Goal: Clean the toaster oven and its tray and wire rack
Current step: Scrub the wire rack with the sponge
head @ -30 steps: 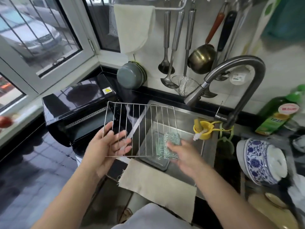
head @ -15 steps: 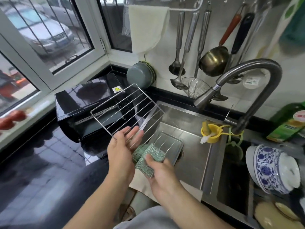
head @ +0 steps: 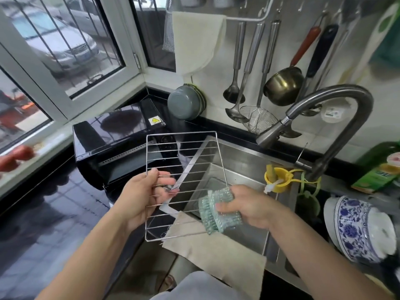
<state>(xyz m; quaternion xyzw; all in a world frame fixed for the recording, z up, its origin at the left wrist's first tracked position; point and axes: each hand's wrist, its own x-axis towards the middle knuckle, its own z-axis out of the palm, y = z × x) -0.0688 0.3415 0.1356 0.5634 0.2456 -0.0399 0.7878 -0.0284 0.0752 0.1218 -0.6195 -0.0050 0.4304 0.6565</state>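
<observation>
— Steel wire rack (head: 186, 169), where is it?
— Held up over the near left corner of the sink (head: 249, 156), tilted a little, its bars running crosswise. The left hand (head: 142, 198) grips its left edge at about 9 o'clock of the frame, thumb on the near face, fingers (head: 166, 182) curled round behind the bars.
— And the other hand?
— The right hand (head: 249, 206) clutches a green scouring pad (head: 218, 210), fingers wrapped over it, pressing it to the rack's lower right edge, around 4 o'clock.
— The toaster oven?
— Black toaster oven (head: 121, 144) sits on the dark bench (head: 54, 213) at 10 o'clock of the rack, just beside the sink, with a yellow warning sticker (head: 155, 120) on its top.
— Is the tray visible?
— A metal tray (head: 213, 181) lies in the sink, seen through the bars; much of it is hidden.
— What else is near?
— A beige cloth (head: 216, 254) drapes over the sink's near rim at 6 o'clock. The tap (head: 337, 109) arches over at 2 o'clock, a yellow cup (head: 276, 178) hanging by its base. Ladles and a strainer (head: 257, 120) hang on the wall at 12 o'clock, beside a grey bowl (head: 186, 101). A blue-and-white jar (head: 355, 230) lies at 3 o'clock, a green bottle (head: 376, 169) behind it.
</observation>
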